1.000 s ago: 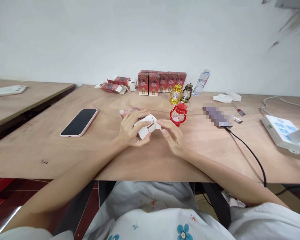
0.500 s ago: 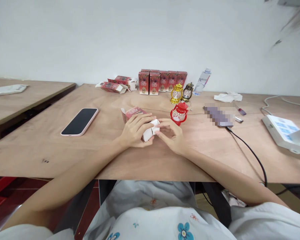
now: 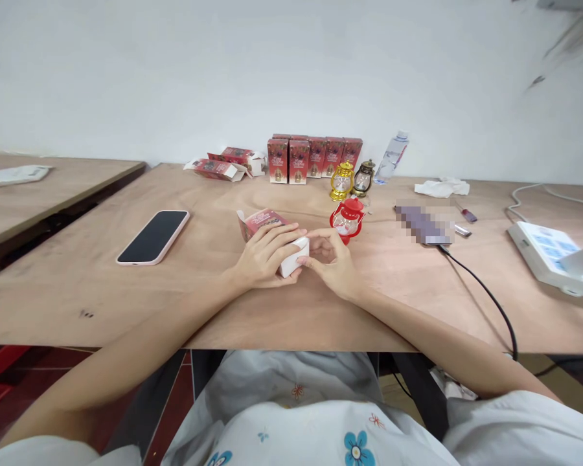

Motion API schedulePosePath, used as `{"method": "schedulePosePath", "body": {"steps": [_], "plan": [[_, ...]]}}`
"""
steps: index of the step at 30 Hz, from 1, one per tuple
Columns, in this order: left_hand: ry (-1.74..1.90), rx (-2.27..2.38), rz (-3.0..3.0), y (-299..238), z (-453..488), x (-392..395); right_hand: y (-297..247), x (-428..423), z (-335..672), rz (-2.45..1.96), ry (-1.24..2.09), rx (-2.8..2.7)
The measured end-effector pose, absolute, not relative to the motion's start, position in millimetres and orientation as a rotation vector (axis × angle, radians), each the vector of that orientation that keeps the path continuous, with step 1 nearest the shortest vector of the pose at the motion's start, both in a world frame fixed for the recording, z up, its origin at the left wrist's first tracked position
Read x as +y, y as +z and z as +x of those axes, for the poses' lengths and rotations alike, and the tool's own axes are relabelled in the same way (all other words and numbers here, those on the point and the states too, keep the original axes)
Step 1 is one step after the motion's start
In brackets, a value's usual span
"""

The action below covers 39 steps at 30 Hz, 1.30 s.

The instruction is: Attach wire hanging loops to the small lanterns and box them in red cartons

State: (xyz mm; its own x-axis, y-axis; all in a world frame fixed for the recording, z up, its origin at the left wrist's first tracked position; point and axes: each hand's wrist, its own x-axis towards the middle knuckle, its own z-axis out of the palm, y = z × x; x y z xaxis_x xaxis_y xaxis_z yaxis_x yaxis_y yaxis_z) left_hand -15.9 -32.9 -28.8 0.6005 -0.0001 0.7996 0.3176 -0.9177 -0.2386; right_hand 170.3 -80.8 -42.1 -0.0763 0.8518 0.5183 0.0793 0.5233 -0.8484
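A small red and white cardboard box (image 3: 291, 259) lies on its side on the wooden table (image 3: 126, 291). My left hand (image 3: 262, 255) is wrapped round it, and the box's red printed end shows behind my knuckles. My right hand (image 3: 333, 262) pinches the white end of the same box with its fingertips. A red toy lantern (image 3: 347, 219) stands just beyond my right hand, not touched.
A phone (image 3: 153, 237) lies face up at the left. Several red boxes (image 3: 313, 158), open boxes (image 3: 223, 165), a gold lantern (image 3: 341, 181), a dark lantern (image 3: 363, 178) and a bottle (image 3: 391, 157) stand at the back. A cable (image 3: 486, 294), power strip (image 3: 554, 259) and cloth (image 3: 442, 188) lie right.
The white end flaps stood open a second ago; they now lie folded flat against the box. My right fingers have moved in onto that end and my left hand has turned the box slightly.
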Motion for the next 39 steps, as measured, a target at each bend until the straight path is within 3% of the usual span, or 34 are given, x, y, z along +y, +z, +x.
{"method": "schedulePosePath", "body": {"steps": [7,10,14,19,23,28,35,39], "plan": [[-1.28,-0.024,-2.474,-31.4,-15.7,-33.6,-40.7,-75.4,176.8,-0.664,1.149,-1.608],[-1.298,0.004,-2.452,-33.6,-13.3,-32.0,-43.0,-73.8,176.1,-0.624,1.136,-1.592],[-1.38,-0.123,-2.577,-30.7,-10.8,-32.6,-47.6,-70.9,177.4,-0.678,0.836,-1.666],[-1.633,-0.786,-2.439,-22.3,-16.7,-33.7,-53.7,-68.4,180.0,-0.84,0.148,-2.042],[-1.703,-0.936,-2.471,-19.3,-20.9,-31.6,-57.8,-67.9,176.0,-0.781,-0.163,-2.233],[-1.792,-0.982,-2.52,-24.8,-20.7,-26.3,-54.6,-70.2,176.2,-0.681,-0.155,-2.242],[-1.805,-0.904,-2.454,-39.7,-18.8,-20.7,-41.8,-61.1,203.0,-1.058,-0.402,-1.687],[-1.77,-0.866,-2.774,-46.1,-14.4,-20.6,-42.2,-45.0,223.6,-1.291,-0.241,-1.565]]}}
